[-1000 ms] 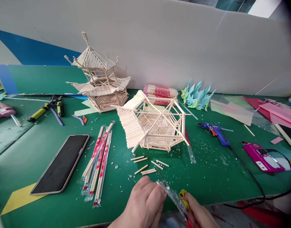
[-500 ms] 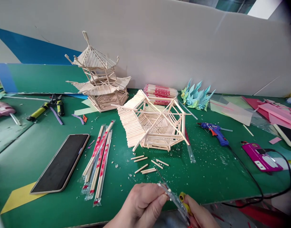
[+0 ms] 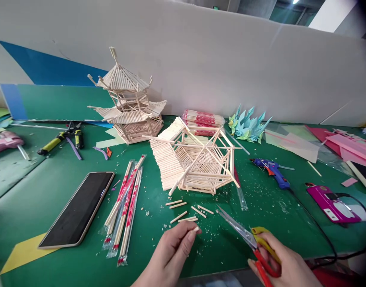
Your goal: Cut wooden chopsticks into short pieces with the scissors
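My left hand point(image 3: 172, 255) pinches a short cut stick piece point(image 3: 195, 229) between thumb and forefinger, low at the table's near edge. My right hand point(image 3: 286, 266) grips red and yellow handled scissors point(image 3: 248, 238), blades pointing up and left, apart from the left hand. Several short cut sticks point(image 3: 185, 209) lie loose just beyond my left hand. Behind them stands a partly built hexagonal stick frame point(image 3: 197, 159) with a slatted roof panel on its left side.
A finished two-tier stick pagoda point(image 3: 127, 105) stands at the back. Wrapped chopsticks point(image 3: 124, 203) and a phone point(image 3: 78, 209) lie left. A blue glue gun point(image 3: 272, 171) with cable, a pink device point(image 3: 332, 199), pliers point(image 3: 59, 137), paper cranes point(image 3: 248, 121) and a chopstick bundle point(image 3: 202, 119) surround the work.
The scissors and my right hand have moved right, away from the left hand. My left hand now holds a short stick piece alone. The view has tilted slightly.
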Demonstrator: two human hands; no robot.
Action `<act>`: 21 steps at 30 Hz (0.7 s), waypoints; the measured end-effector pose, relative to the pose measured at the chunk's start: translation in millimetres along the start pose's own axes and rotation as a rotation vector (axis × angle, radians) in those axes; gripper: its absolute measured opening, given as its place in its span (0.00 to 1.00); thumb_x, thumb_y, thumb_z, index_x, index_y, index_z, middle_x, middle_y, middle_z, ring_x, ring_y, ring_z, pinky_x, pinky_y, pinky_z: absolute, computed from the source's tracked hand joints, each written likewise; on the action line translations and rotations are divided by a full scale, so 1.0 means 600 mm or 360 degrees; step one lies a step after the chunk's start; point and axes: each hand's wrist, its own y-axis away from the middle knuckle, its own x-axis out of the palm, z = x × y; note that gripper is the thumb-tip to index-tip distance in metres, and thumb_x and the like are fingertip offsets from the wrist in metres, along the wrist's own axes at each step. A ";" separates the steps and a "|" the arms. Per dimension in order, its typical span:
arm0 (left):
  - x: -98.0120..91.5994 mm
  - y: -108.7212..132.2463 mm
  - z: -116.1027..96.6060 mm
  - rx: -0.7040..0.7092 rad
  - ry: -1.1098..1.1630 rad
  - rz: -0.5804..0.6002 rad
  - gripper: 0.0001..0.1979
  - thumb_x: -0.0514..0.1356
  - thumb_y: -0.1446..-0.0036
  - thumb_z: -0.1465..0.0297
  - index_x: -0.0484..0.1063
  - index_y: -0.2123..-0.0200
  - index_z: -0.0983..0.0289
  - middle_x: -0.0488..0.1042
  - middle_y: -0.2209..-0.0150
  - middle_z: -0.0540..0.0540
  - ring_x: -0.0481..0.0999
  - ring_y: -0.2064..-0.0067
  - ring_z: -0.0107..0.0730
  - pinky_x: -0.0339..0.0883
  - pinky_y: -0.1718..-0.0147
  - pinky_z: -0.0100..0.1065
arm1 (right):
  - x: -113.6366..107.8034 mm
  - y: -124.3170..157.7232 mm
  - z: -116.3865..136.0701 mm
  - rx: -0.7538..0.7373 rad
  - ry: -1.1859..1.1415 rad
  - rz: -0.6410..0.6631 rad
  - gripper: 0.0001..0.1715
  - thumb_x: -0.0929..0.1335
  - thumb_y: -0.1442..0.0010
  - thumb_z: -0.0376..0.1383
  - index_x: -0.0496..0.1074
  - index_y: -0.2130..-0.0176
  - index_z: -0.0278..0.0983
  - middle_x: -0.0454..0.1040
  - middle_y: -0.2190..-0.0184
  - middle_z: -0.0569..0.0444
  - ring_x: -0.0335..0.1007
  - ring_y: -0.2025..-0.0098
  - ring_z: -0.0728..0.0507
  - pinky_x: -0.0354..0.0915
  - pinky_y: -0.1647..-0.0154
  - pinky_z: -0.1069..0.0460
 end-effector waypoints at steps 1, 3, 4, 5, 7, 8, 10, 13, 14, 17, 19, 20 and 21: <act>-0.004 -0.002 0.005 -0.0009 -0.0057 -0.0025 0.10 0.50 0.40 0.68 0.70 0.62 0.62 0.75 0.67 0.52 0.74 0.66 0.30 0.68 0.67 0.27 | -0.012 -0.007 0.000 -0.0089 0.0235 -0.0063 0.19 0.69 0.54 0.42 0.66 0.62 0.39 0.73 0.76 0.56 0.73 0.75 0.45 0.70 0.75 0.55; -0.013 -0.008 0.016 -0.0021 -0.0194 -0.0089 0.09 0.51 0.40 0.69 0.69 0.62 0.62 0.75 0.67 0.53 0.74 0.66 0.31 0.68 0.68 0.28 | -0.034 -0.021 -0.008 -0.0222 0.0636 -0.0176 0.17 0.67 0.53 0.42 0.66 0.61 0.40 0.73 0.76 0.56 0.73 0.74 0.43 0.70 0.75 0.53; -0.019 -0.011 0.020 -0.0015 -0.0269 -0.0129 0.08 0.51 0.41 0.70 0.69 0.63 0.63 0.74 0.69 0.53 0.74 0.68 0.31 0.68 0.69 0.28 | -0.044 -0.029 -0.015 -0.0273 0.0788 -0.0227 0.17 0.67 0.52 0.42 0.66 0.61 0.40 0.74 0.74 0.54 0.73 0.73 0.42 0.70 0.75 0.52; -0.024 -0.014 0.024 0.0000 -0.0347 -0.0172 0.08 0.51 0.41 0.70 0.70 0.64 0.64 0.73 0.71 0.53 0.73 0.69 0.31 0.67 0.71 0.28 | -0.051 -0.036 -0.024 -0.0319 0.0911 -0.0271 0.19 0.66 0.52 0.43 0.66 0.59 0.40 0.74 0.72 0.52 0.73 0.71 0.41 0.70 0.74 0.50; -0.033 -0.020 0.031 0.0029 -0.0495 -0.0256 0.09 0.51 0.41 0.70 0.71 0.65 0.65 0.71 0.72 0.53 0.72 0.71 0.31 0.67 0.72 0.29 | -0.062 -0.052 -0.045 -0.0408 0.1076 -0.0273 0.23 0.66 0.51 0.44 0.64 0.56 0.38 0.74 0.68 0.49 0.73 0.71 0.41 0.71 0.72 0.48; -0.036 -0.022 0.034 0.0040 -0.0570 -0.0278 0.10 0.51 0.41 0.71 0.71 0.65 0.65 0.70 0.72 0.54 0.71 0.71 0.31 0.67 0.72 0.30 | -0.065 -0.060 -0.054 -0.0456 0.1127 -0.0250 0.25 0.66 0.50 0.44 0.63 0.53 0.37 0.74 0.66 0.48 0.73 0.71 0.41 0.71 0.71 0.48; -0.039 -0.025 0.038 0.0054 -0.0726 -0.0278 0.10 0.51 0.41 0.71 0.72 0.64 0.65 0.69 0.71 0.55 0.71 0.70 0.33 0.66 0.72 0.32 | -0.070 -0.074 -0.068 -0.0558 0.1202 -0.0222 0.27 0.65 0.48 0.44 0.61 0.51 0.35 0.73 0.61 0.46 0.73 0.68 0.41 0.71 0.67 0.48; -0.036 -0.030 0.043 0.0088 -0.0941 -0.0218 0.11 0.51 0.42 0.73 0.73 0.63 0.65 0.69 0.69 0.56 0.69 0.67 0.36 0.65 0.69 0.36 | -0.083 -0.085 -0.068 -0.0678 0.1333 -0.0276 0.30 0.65 0.48 0.47 0.61 0.50 0.34 0.71 0.56 0.43 0.71 0.58 0.36 0.68 0.60 0.44; -0.033 -0.032 0.044 0.0098 -0.0995 -0.0196 0.11 0.51 0.42 0.73 0.73 0.63 0.65 0.69 0.69 0.57 0.69 0.67 0.36 0.65 0.69 0.37 | -0.088 -0.085 -0.062 -0.0695 0.1368 -0.0320 0.31 0.65 0.49 0.48 0.61 0.50 0.33 0.71 0.55 0.42 0.69 0.56 0.35 0.67 0.59 0.43; -0.019 -0.043 0.045 0.0124 -0.1113 -0.0125 0.12 0.50 0.42 0.74 0.74 0.62 0.64 0.69 0.69 0.57 0.68 0.66 0.38 0.64 0.69 0.38 | -0.090 -0.080 -0.030 -0.0733 0.1309 -0.0499 0.28 0.62 0.46 0.51 0.63 0.53 0.34 0.71 0.57 0.43 0.69 0.57 0.35 0.65 0.58 0.41; -0.009 -0.051 0.045 0.0143 -0.1174 -0.0073 0.12 0.50 0.42 0.74 0.74 0.63 0.63 0.69 0.69 0.57 0.68 0.66 0.38 0.63 0.69 0.39 | -0.076 -0.074 -0.001 -0.0787 0.1135 -0.0564 0.22 0.61 0.43 0.48 0.63 0.55 0.37 0.71 0.59 0.45 0.69 0.58 0.37 0.66 0.58 0.43; -0.006 -0.054 0.045 0.0156 -0.1202 -0.0053 0.12 0.50 0.42 0.74 0.74 0.62 0.63 0.69 0.68 0.57 0.68 0.65 0.39 0.63 0.68 0.40 | -0.064 -0.072 0.014 -0.0816 0.1046 -0.0544 0.19 0.60 0.42 0.47 0.63 0.56 0.38 0.71 0.59 0.46 0.69 0.57 0.38 0.66 0.58 0.44; -0.004 -0.056 0.046 0.0173 -0.1230 -0.0043 0.12 0.51 0.43 0.75 0.73 0.62 0.63 0.69 0.67 0.57 0.68 0.65 0.40 0.63 0.68 0.40 | -0.049 -0.071 0.028 -0.0844 0.0971 -0.0495 0.16 0.61 0.42 0.45 0.63 0.56 0.39 0.72 0.59 0.47 0.69 0.57 0.39 0.67 0.59 0.45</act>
